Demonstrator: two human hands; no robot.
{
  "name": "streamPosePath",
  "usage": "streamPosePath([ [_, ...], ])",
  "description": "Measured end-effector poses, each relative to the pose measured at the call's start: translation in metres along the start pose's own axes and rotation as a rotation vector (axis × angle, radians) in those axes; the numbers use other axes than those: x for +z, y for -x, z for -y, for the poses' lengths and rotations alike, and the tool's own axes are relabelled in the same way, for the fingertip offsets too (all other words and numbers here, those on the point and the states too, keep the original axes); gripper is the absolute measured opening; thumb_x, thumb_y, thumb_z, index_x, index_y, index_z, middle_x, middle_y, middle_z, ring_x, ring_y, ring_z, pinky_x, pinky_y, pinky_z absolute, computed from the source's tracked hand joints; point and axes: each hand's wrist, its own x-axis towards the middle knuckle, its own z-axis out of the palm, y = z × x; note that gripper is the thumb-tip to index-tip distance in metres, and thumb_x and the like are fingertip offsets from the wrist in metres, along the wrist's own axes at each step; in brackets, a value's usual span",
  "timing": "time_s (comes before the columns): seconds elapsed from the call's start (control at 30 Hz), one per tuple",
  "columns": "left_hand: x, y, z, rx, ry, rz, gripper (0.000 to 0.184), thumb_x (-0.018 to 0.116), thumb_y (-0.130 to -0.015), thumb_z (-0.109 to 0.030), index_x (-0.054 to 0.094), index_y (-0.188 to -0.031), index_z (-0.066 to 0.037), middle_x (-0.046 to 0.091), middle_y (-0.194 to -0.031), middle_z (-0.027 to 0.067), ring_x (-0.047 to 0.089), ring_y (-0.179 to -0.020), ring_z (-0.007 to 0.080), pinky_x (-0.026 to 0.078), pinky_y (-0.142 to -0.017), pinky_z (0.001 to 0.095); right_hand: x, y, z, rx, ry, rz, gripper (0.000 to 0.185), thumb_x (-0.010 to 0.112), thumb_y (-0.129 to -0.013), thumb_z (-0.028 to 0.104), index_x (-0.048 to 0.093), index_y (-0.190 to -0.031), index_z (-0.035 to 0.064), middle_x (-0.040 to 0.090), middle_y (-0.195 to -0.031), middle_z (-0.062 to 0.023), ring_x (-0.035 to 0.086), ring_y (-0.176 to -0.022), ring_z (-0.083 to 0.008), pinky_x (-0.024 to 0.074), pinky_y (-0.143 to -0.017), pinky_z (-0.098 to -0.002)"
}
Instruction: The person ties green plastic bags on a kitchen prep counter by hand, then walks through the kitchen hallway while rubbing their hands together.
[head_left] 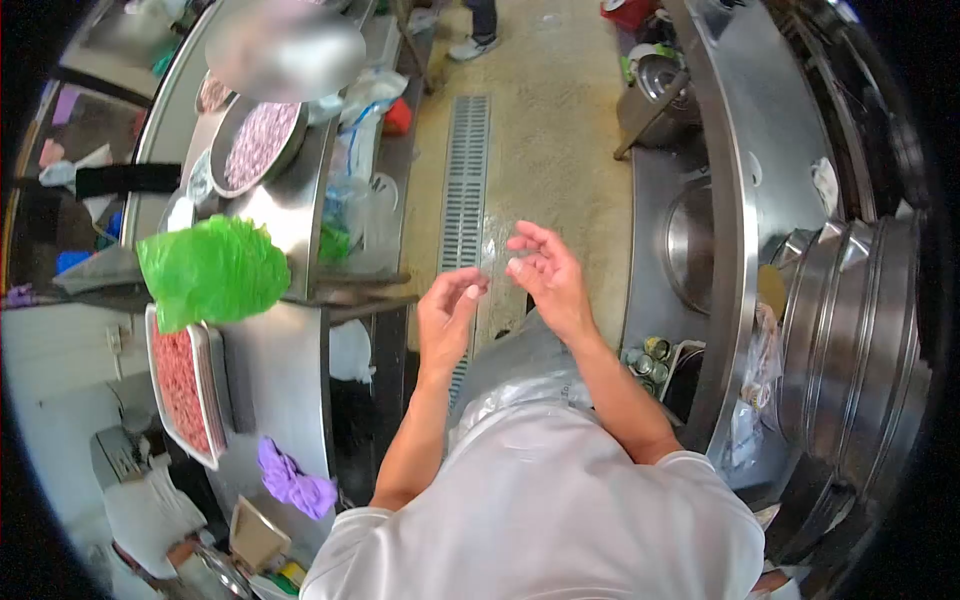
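Both hands are held up in front of my body over the floor, a small gap between them. My left hand (pixel 447 318) is loosely bent, its thumb beside the fingers, and I see nothing in it. My right hand (pixel 552 285) has its fingers partly stretched and apart, also with nothing visible in it. Below them, a clear plastic apron or sheet (pixel 520 365) hangs over my front, against my white shirt (pixel 530 490). Neither hand visibly grips it.
On the left steel counter (pixel 285 390) are a white tray of minced meat (pixel 180 385), a green plastic bag (pixel 215 270), a purple cloth or glove (pixel 295 480) and a bowl of chopped pinkish food (pixel 262 145). Steel shelving (pixel 735 200) stands right. A drain grate (pixel 465 180) crosses the floor; someone's shoe (pixel 472 47) is ahead.
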Motion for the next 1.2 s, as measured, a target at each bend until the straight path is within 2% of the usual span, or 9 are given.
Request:
streamPosePath([
  [0.13, 0.007, -0.025, -0.015, 0.045, 0.005, 0.061, 0.030, 0.065, -0.094, -0.018, 0.061, -0.116, 0.002, 0.070, -0.105, 0.0127, 0.066, -0.098, 0.0189, 0.051, -0.086, 0.0319, -0.017, -0.021, 0.010, -0.023, 0.000, -0.044, 0.054, 0.071, -0.089, 0.011, 0.049, -0.138, 0.0018, 0.058, -0.120, -0.0091, 0.058, -0.088, -0.0081, 0.0497, -0.081, -0.0254],
  [0.23, 0.029, -0.068, -0.017, 0.064, 0.053, 0.159, 0.030, 0.064, -0.094, -0.017, 0.060, -0.117, 0.002, 0.069, -0.105, 0.0122, 0.066, -0.097, 0.0190, 0.051, -0.085, 0.0319, -0.040, -0.051, 0.021, -0.039, 0.029, -0.106, 0.052, 0.066, -0.092, 0.009, 0.046, -0.140, 0.0015, 0.057, -0.122, -0.0096, 0.060, -0.091, -0.0109, 0.0507, -0.082, -0.0264],
  [0.53, 0.154, -0.240, -0.068, 0.087, 0.101, 0.373, 0.028, 0.065, -0.094, -0.015, 0.059, -0.115, 0.002, 0.067, -0.107, 0.0129, 0.066, -0.096, 0.0206, 0.055, -0.081, 0.0351, -0.121, -0.181, 0.102, -0.222, 0.143, -0.287, 0.059, 0.068, -0.089, 0.009, 0.046, -0.143, 0.0030, 0.058, -0.124, -0.0085, 0.058, -0.087, -0.0076, 0.0482, -0.078, -0.0238],
  [0.67, 0.194, -0.304, -0.082, 0.178, 0.102, 0.415, 0.028, 0.065, -0.094, -0.016, 0.060, -0.114, 0.002, 0.067, -0.106, 0.0128, 0.066, -0.096, 0.0200, 0.055, -0.081, 0.0341, -0.154, -0.241, 0.133, -0.243, 0.153, -0.335, 0.052, 0.066, -0.089, 0.005, 0.050, -0.139, 0.0024, 0.060, -0.121, -0.0104, 0.060, -0.085, -0.0088, 0.0500, -0.074, -0.0251],
  [0.9, 0.236, -0.399, -0.093, 0.052, 0.055, 0.444, 0.028, 0.064, -0.096, -0.014, 0.058, -0.117, 0.003, 0.067, -0.109, 0.0132, 0.066, -0.099, 0.0196, 0.053, -0.085, 0.0312, -0.200, -0.336, 0.143, -0.242, 0.089, -0.386, 0.050, 0.066, -0.090, 0.005, 0.052, -0.138, 0.0037, 0.061, -0.116, -0.0087, 0.059, -0.083, -0.0077, 0.0493, -0.072, -0.0244],
  [1.2, 0.288, -0.545, -0.109, 0.043, 0.058, 0.498, 0.033, 0.064, -0.096, -0.015, 0.055, -0.122, 0.002, 0.065, -0.115, 0.0123, 0.065, -0.100, 0.0182, 0.053, -0.083, 0.0312, -0.235, -0.464, 0.185, -0.258, 0.133, -0.492, 0.048, 0.067, -0.089, 0.005, 0.054, -0.135, 0.0045, 0.061, -0.113, -0.0081, 0.058, -0.078, -0.0079, 0.0488, -0.070, -0.0242],
])
